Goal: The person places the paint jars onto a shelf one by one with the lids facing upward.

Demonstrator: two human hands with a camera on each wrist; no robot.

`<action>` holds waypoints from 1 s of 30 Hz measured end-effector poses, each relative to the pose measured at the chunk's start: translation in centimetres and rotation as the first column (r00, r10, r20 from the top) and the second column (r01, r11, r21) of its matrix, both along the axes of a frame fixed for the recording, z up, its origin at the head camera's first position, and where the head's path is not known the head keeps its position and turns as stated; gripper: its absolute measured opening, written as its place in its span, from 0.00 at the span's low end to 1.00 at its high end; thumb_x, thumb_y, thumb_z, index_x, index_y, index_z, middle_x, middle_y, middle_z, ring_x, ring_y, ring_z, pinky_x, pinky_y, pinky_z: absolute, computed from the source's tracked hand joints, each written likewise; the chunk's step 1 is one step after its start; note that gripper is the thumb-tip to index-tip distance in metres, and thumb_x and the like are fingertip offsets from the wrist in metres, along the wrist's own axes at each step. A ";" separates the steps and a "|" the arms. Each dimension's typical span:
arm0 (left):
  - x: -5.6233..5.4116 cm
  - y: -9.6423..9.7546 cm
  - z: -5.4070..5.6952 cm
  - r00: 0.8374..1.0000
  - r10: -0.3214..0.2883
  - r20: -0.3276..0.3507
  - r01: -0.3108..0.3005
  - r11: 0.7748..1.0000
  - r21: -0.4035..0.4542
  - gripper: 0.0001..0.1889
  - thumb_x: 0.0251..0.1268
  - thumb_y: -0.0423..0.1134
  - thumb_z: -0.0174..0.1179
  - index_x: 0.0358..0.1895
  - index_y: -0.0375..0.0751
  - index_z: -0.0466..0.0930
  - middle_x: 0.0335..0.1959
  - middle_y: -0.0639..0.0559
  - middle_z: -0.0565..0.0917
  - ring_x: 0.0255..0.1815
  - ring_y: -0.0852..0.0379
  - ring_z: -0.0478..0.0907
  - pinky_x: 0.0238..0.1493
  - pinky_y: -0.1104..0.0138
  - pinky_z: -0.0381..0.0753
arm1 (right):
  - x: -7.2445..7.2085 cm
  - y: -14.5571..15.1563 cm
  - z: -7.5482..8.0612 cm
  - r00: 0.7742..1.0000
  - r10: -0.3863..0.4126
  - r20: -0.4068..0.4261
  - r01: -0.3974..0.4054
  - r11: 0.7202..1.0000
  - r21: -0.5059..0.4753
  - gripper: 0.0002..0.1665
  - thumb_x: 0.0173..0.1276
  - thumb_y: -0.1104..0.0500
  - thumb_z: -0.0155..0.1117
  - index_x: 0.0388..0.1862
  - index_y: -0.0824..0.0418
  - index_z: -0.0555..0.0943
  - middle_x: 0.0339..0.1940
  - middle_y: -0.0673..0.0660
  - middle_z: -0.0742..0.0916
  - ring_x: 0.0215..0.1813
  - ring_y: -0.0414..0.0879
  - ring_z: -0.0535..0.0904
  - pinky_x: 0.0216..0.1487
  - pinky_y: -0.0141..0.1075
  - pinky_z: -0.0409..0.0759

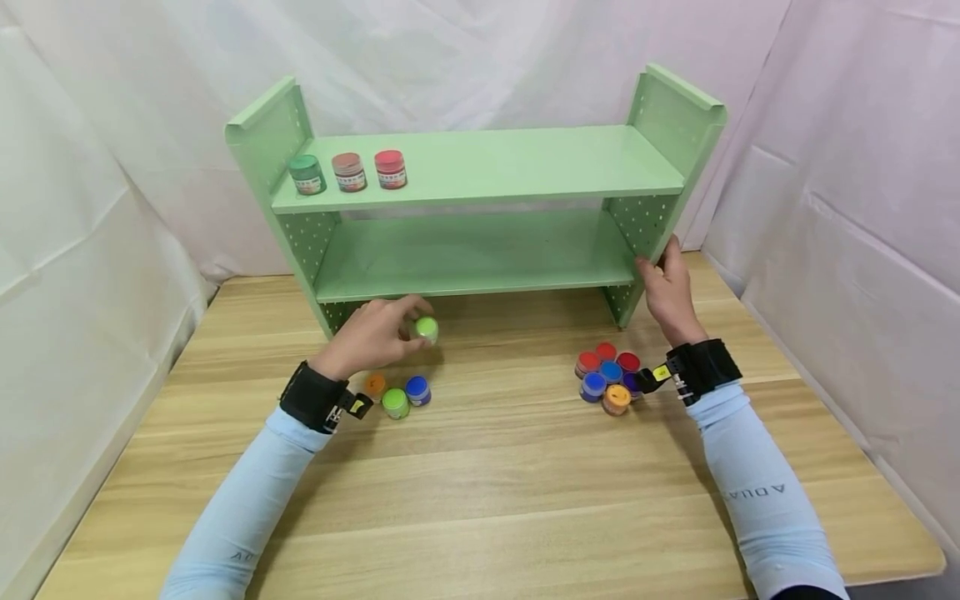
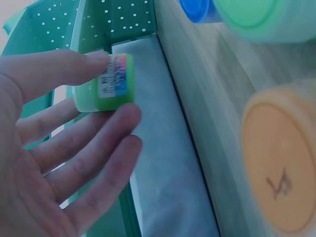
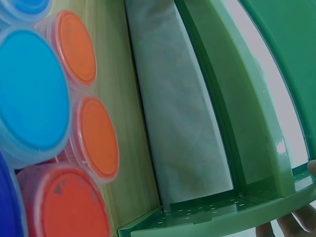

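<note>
My left hand [image 1: 375,335] pinches a small light-green paint jar [image 1: 426,330] between thumb and fingers, held in front of the green shelf's [image 1: 510,162] lower left. In the left wrist view the jar [image 2: 114,81] shows its printed label, with the outer fingers spread below it. On the table by this hand are an orange-lidded jar [image 1: 374,385], a green-lidded jar [image 1: 395,403] and a blue-lidded jar [image 1: 417,390]. My right hand [image 1: 670,296] grips the edge of the shelf's right side panel [image 1: 643,242], thumb in front; its other fingers are partly hidden behind.
A dark green jar [image 1: 307,175], a brownish-red jar [image 1: 349,172] and a red jar [image 1: 391,170] stand in a row at the upper board's left. Several red, blue and orange-lidded jars [image 1: 617,400] cluster near the right wrist. White curtains surround the wooden table [image 1: 480,500].
</note>
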State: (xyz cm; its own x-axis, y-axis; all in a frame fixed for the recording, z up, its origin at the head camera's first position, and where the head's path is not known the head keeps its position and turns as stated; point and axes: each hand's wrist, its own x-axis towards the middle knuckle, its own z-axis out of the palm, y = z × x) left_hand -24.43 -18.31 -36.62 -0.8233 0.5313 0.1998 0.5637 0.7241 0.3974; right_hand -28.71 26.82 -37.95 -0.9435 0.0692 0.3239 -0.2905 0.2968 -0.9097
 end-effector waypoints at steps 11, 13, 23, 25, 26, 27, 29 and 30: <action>0.3 -0.1 0.6 0.990 0.025 -0.137 -0.014 0.997 0.080 0.19 0.60 0.40 0.74 0.54 0.46 0.83 0.33 0.54 0.89 0.27 0.61 0.83 0.30 0.63 0.78 | -0.1 -0.1 0.1 1.000 0.002 0.001 -0.002 1.000 0.011 0.35 0.83 0.52 0.46 0.85 0.43 0.50 0.80 0.62 0.66 0.75 0.50 0.64 0.73 0.56 0.67; 0.3 -0.1 0.7 0.987 0.030 -0.159 -0.015 0.995 0.094 0.18 0.61 0.41 0.74 0.54 0.47 0.83 0.31 0.54 0.89 0.26 0.62 0.82 0.30 0.63 0.77 | 0.0 -0.2 0.1 1.000 0.002 0.000 -0.002 1.000 0.009 0.35 0.83 0.52 0.46 0.85 0.43 0.51 0.79 0.62 0.67 0.74 0.49 0.65 0.72 0.54 0.68; 0.2 -0.2 2.1 0.965 0.038 -0.259 0.006 0.986 0.166 0.18 0.63 0.40 0.73 0.55 0.44 0.84 0.35 0.52 0.90 0.22 0.63 0.78 0.28 0.66 0.75 | 0.0 -0.2 -0.2 1.000 -0.006 0.008 0.006 1.000 0.006 0.35 0.83 0.52 0.46 0.84 0.42 0.51 0.78 0.62 0.68 0.72 0.48 0.66 0.69 0.48 0.71; 0.1 -0.2 2.5 0.956 0.036 -0.290 0.018 0.984 0.179 0.18 0.62 0.40 0.73 0.55 0.44 0.84 0.37 0.51 0.90 0.22 0.63 0.78 0.28 0.66 0.75 | 0.0 -0.2 -0.2 1.000 -0.006 0.001 0.006 1.000 0.002 0.35 0.83 0.52 0.46 0.84 0.42 0.51 0.78 0.62 0.67 0.73 0.49 0.66 0.70 0.51 0.70; 0.0 -0.1 2.7 0.952 0.034 -0.303 0.023 0.983 0.184 0.18 0.62 0.39 0.73 0.55 0.44 0.84 0.37 0.51 0.90 0.21 0.63 0.78 0.28 0.66 0.75 | 0.0 -0.3 -0.2 1.000 -0.007 -0.001 0.007 1.000 0.003 0.35 0.83 0.52 0.46 0.84 0.41 0.51 0.79 0.62 0.67 0.74 0.49 0.65 0.71 0.52 0.70; 0.0 -0.1 2.9 0.949 0.034 -0.315 0.027 0.982 0.188 0.18 0.62 0.39 0.73 0.55 0.44 0.84 0.37 0.50 0.90 0.21 0.62 0.77 0.28 0.66 0.74 | 0.0 -0.3 -0.1 1.000 -0.008 -0.002 0.008 1.000 0.002 0.35 0.83 0.52 0.45 0.84 0.41 0.51 0.79 0.62 0.67 0.75 0.50 0.65 0.71 0.53 0.69; -0.1 -0.1 3.3 0.942 0.035 -0.334 0.031 0.981 0.193 0.18 0.62 0.39 0.73 0.55 0.44 0.84 0.37 0.50 0.90 0.21 0.62 0.77 0.28 0.66 0.74 | 0.0 -0.3 -0.1 1.000 -0.007 -0.003 0.007 1.000 0.001 0.34 0.83 0.52 0.45 0.84 0.41 0.51 0.80 0.62 0.66 0.75 0.51 0.64 0.72 0.54 0.69; -0.1 -0.1 3.5 0.939 0.038 -0.341 0.032 0.980 0.197 0.18 0.62 0.39 0.73 0.55 0.43 0.84 0.37 0.50 0.90 0.21 0.62 0.77 0.28 0.66 0.74 | 0.0 -0.4 -0.1 1.000 -0.005 -0.003 0.005 1.000 0.002 0.34 0.83 0.52 0.45 0.84 0.41 0.51 0.80 0.62 0.66 0.75 0.51 0.64 0.72 0.55 0.69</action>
State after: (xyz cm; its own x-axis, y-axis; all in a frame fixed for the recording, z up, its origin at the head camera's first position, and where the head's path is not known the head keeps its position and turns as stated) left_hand -24.53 -18.43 -33.12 -0.6878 0.4502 0.5694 0.6886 0.6527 0.3157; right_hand -28.73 26.46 -38.05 -0.9422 0.0736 0.3269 -0.2917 0.2999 -0.9083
